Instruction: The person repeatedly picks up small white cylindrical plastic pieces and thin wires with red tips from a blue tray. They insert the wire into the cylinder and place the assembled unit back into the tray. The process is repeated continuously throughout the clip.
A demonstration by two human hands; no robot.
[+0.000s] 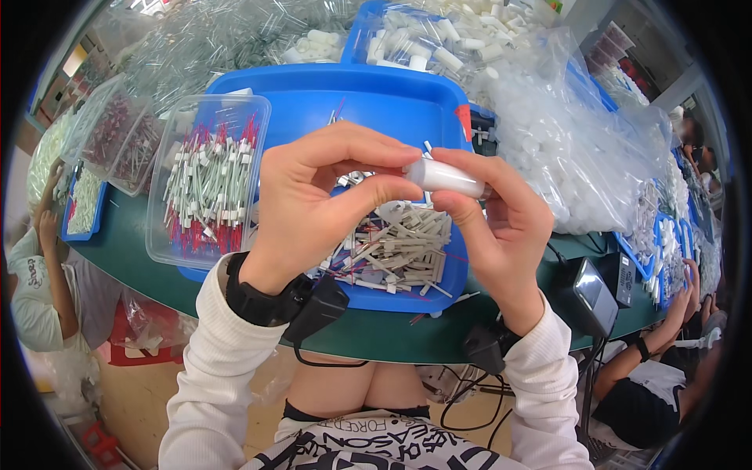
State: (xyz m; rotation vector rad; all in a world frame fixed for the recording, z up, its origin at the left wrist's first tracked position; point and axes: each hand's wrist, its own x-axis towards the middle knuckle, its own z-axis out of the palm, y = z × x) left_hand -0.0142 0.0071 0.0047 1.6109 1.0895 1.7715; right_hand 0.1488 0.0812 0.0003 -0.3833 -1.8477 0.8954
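Observation:
Between my hands, above the blue tray (pixel 337 78), is a short white cylinder (pixel 450 179) with a clear sleeve or cap around its left end. Thumb and forefinger of my left hand (pixel 309 188) pinch that clear end. My right hand (pixel 505 215) grips the other end, thumb below and fingers above. Beneath them in the tray lies a pile of thin pale sticks (pixel 411 247), some with red or purple wires. To the left, a clear plastic box (pixel 264 125) holds many white and pale green pieces with red wire ends.
A bag of white caps (pixel 548 157) bulges at the right. Clear tubes (pixel 227 47) are heaped at the back left, white cylinders (pixel 446 47) at the back. A black device (pixel 587 294) with cables stands on the green table (pixel 376 337). Other people work at both sides.

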